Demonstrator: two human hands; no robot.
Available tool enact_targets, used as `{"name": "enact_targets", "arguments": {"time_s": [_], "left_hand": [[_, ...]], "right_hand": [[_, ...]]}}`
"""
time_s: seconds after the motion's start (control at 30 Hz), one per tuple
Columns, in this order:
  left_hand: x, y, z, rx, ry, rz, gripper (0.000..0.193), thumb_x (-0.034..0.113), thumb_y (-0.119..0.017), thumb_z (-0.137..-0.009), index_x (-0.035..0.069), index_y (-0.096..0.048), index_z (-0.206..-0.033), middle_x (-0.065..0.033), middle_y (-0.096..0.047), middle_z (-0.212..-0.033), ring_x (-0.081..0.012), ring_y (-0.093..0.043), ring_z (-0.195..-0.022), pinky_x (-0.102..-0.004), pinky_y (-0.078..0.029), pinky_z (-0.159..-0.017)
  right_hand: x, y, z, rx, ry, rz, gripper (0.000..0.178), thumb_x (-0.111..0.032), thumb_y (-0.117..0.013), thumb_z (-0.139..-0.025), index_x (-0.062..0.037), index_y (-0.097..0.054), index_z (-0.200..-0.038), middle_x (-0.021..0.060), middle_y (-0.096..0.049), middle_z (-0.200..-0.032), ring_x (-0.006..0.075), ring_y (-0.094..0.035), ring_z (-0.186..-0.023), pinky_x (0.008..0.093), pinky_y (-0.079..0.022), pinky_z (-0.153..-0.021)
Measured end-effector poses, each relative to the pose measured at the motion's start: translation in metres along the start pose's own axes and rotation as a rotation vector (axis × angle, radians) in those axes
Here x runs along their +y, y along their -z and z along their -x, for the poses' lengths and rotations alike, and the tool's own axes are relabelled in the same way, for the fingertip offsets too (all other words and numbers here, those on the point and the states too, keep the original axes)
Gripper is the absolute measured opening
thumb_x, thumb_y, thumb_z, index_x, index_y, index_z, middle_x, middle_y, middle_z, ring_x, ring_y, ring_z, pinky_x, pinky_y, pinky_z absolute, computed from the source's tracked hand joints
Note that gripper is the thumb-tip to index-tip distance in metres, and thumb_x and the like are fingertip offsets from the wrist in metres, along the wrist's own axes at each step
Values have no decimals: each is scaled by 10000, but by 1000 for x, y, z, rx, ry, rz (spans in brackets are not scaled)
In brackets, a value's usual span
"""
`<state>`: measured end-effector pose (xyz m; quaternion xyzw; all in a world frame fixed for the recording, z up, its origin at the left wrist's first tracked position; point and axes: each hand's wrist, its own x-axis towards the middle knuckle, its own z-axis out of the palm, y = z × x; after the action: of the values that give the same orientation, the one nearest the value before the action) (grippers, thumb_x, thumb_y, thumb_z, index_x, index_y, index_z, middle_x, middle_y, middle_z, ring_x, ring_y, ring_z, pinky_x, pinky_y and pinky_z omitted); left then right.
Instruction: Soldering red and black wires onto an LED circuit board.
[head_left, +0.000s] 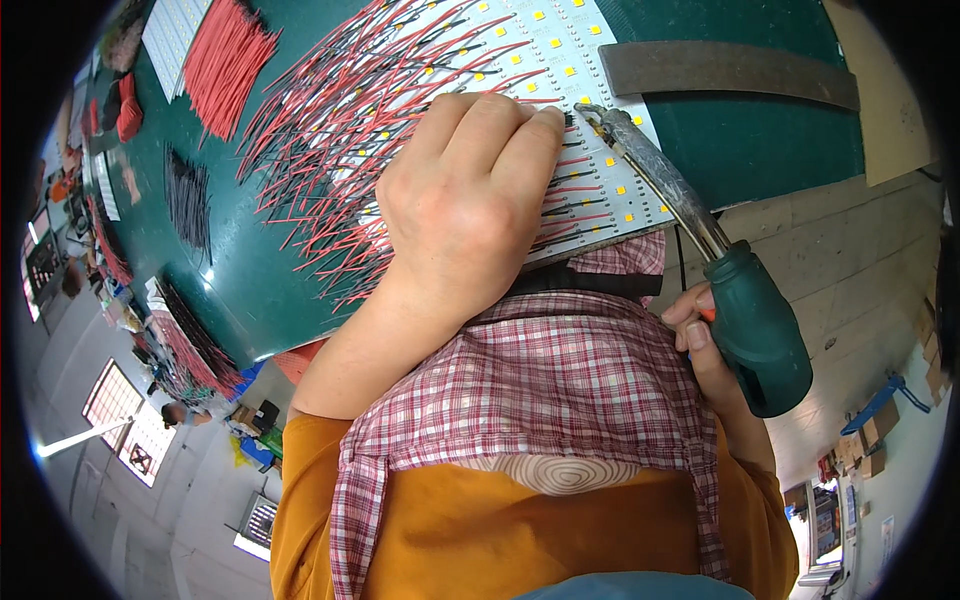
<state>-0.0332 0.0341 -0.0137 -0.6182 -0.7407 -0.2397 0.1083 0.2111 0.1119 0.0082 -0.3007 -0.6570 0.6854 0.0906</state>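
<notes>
My left hand [470, 190] is closed over a white LED board [600, 228], fingers curled down in a pinch. A short dark wire [569, 119] end pokes out by the fingertips; the rest of the grip is hidden. Many red and black wires [330, 150] stand out from the board on both sides of the hand. My right hand [705, 340] is wrapped round the green-handled soldering iron [760, 330], a bit of orange-red showing by its fingers. The iron's tip meets the board just right of my left fingertips, among small yellow LEDs.
A flat grey-brown strip [730, 75] lies over the board's right edge on the green table [240, 290]. To the left are a bundle of red wires [228, 70], some black wires [187, 200] and another white board [172, 40]. My checked apron [550, 370] touches the table's near side.
</notes>
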Motion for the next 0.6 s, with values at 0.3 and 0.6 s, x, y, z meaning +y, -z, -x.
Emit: {"name": "enact_targets", "arguments": {"time_s": [0.3, 0.6], "left_hand": [[2, 3, -2, -25, 8, -15, 195, 76, -621, -619, 64, -636, -813, -23, -560, -744, -181, -572, -704, -271, -469, -523], [2, 4, -3, -40, 16, -45, 204, 92, -620, -615, 70, -631, -818, -18, -558, -750, -171, -573, -717, -258, -463, -517]], "right_hand": [[-8, 4, 1, -31, -104, 284, 134, -101, -529, -877, -11, -531, -977, 68, -572, -776, 86, -481, -624, 238, -422, -591], [-9, 0, -1, 63, -122, 85, 127, 27, -559, -813, -32, -607, -915, 52, -629, -821, 144, -585, -724, 264, -477, -648]]}}
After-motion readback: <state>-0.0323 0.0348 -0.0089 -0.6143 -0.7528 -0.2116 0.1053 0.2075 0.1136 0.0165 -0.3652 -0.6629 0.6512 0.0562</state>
